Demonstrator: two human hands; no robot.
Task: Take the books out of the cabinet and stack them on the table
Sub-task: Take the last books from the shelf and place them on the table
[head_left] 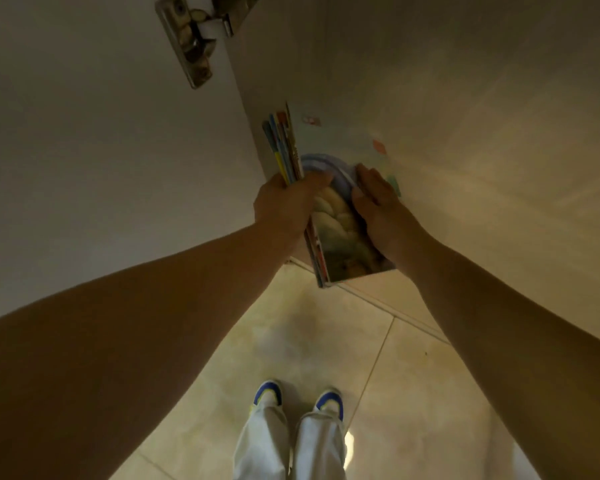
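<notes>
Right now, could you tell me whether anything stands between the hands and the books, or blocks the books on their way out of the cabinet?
Nothing stands between them: the left hand already grips the books at the spines, and the right hand rests on the front cover. The cabinet door is swung open to the left, so no visible obstacle blocks the way out. The table is out of view.

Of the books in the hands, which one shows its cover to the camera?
The rightmost book, with the pale, cloud-like picture under a blue arch. The right hand rests on it. The other books, which the left hand grips, show only thin edges.
</notes>
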